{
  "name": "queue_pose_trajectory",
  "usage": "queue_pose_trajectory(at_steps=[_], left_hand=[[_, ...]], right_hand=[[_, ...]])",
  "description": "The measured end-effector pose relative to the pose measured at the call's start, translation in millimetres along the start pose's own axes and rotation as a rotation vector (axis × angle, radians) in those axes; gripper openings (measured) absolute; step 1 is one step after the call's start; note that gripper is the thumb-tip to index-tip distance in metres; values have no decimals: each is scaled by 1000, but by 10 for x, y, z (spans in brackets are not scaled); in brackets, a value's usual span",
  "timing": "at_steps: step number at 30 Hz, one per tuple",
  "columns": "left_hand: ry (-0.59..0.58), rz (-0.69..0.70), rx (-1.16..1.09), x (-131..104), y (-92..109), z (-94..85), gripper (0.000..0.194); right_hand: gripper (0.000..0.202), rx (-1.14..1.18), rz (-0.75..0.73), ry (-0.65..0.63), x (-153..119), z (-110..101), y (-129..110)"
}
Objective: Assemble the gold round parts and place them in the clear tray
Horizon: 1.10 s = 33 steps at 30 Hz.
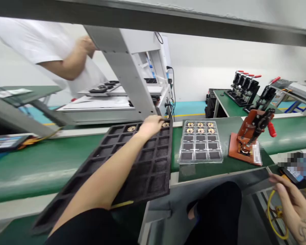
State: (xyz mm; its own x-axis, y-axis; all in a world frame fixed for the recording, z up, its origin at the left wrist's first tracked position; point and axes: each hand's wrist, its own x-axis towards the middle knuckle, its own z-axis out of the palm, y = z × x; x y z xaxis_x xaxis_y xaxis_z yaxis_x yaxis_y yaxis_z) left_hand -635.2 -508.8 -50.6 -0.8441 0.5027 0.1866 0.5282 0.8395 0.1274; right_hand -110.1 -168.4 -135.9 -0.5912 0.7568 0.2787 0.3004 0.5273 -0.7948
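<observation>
Bench (pixel 216 169): clr tray (pixel 201 146) w/ 6 pcs (pixel 200 130)

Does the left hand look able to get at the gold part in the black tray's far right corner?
Probably yes: the left hand is right beside the gold part, with nothing visible between them.

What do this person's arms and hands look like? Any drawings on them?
The left hand and right hand wear no gloves. The left forearm is uncovered, with black cloth, probably a sleeve, near the elbow. There's a dark, curly marking near the right wrist.
</observation>
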Motion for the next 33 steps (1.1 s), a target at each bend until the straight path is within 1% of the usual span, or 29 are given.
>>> queue_pose_trajectory(at_steps=[1, 3, 5, 6, 7, 8, 9, 11, 13, 15, 16, 18, 19, 20, 22, 23, 24, 25, 26, 27, 30, 33], left_hand=[[-14, 104, -45, 98, 334, 121, 35], [-66, 272, -112, 266, 1027, 388, 31], [-108, 342, -137, 384, 1635, 631, 25], [-128, 347, -138, 424, 1871, 726, 23], [-150, 340, -136, 455, 2052, 797, 23], [-172, 327, -133, 478, 2180, 843, 24], [-197, 313, -132, 494, 2261, 863, 27], [-232, 296, -141, 500, 2332, 833, 28], [-223, 319, -176, 447, 2382, 728, 24], [-178, 401, -241, 293, 2514, 576, 17], [-158, 465, -281, 169, 2626, 494, 12], [-141, 642, -372, -162, 2932, 331, 4], [-140, 753, -422, -358, 3113, 256, 7], [-121, 904, -501, -560, 3302, 185, 9], [5, 1338, -722, -945, 3675, 65, 14], [94, 1490, -779, -1108, 3849, 17, 14], [171, 1612, -823, -1246, 4013, -22, 14], [229, 1685, -842, -1357, 4166, -51, 14], [265, 1729, -858, -1444, 4309, -70, 15], [278, 1763, -876, -1513, 4442, -81, 15], [274, 1846, -932, -1675, 4793, -77, 14], [263, 1923, -958, -1858, 5120, -51, 11]], right_hand=[[42, -2, -16, -37, 2, 17, -55], [41, 7, -57, -100, 13, 64, -143], [38, 2, -96, -119, -5, 86, -187], [37, -2, -114, -115, -35, 73, -188], [37, -7, -125, -108, -80, 40, -175], [37, -11, -128, -97, -139, -13, -148], [37, -17, -118, -87, -209, -82, -107], [39, -29, -66, -70, -364, -252, 2], [42, -15, 17, -50, -506, -415, 119], [45, 38, 113, -29, -592, -520, 196], [47, 78, 153, -18, -606, -544, 203], [47, 174, 200, 0, -568, -548, 138], [47, 227, 198, 4, -519, -538, 68], [47, 284, 180, 3, -455, -529, -20], [46, 398, 100, -15, -306, -539, -213], [53, 463, 49, -19, -235, -566, -302], [61, 511, 7, -27, -177, -609, -376], [65, 535, -16, -30, -137, -668, -431], [65, 534, -21, -23, -120, -738, -468], [60, 513, -14, -4, -126, -817, -488], [44, 422, 32, 108, -262, -1066, -462], [42, 376, 94, 221, -499, -1328, -353]])
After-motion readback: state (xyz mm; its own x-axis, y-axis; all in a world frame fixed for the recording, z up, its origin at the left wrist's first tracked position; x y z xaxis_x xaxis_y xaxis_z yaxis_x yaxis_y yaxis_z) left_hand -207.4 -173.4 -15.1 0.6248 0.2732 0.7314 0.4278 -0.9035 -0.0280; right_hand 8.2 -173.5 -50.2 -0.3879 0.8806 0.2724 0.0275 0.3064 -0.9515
